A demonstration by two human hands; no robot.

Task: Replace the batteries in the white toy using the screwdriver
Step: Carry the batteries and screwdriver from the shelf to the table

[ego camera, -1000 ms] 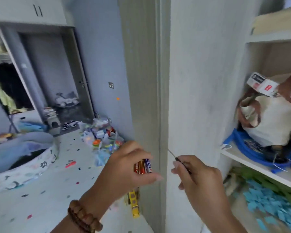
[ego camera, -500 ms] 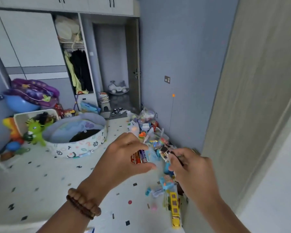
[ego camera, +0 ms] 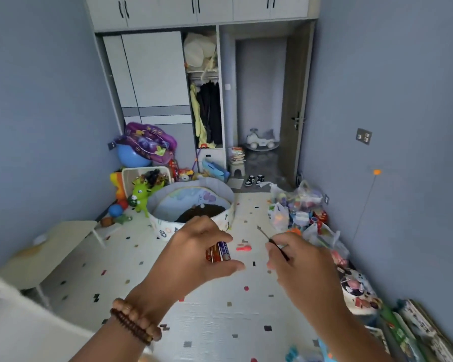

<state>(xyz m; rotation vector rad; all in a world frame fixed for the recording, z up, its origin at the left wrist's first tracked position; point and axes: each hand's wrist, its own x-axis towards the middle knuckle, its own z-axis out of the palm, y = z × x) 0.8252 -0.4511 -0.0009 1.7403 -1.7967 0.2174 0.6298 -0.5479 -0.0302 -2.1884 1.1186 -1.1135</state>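
Nearest, at 7 o'clock, beaded bracelets [ego camera: 135,327] are worn on the left wrist. The left hand [ego camera: 194,254] is curled around a bundle of batteries [ego camera: 218,251], which is pinched between thumb and fingers. At 3 o'clock from it, the right hand [ego camera: 302,267] is closed in a pinch on a thin screwdriver [ego camera: 272,242], its tip pointed toward 11 o'clock. Beyond, a round fabric play bin [ego camera: 191,209] is set on the speckled floor mat [ego camera: 220,309]. Farthest, at 12 o'clock, a white ride-on toy car [ego camera: 260,139] is seen through the doorway; whether it is the task's toy cannot be told.
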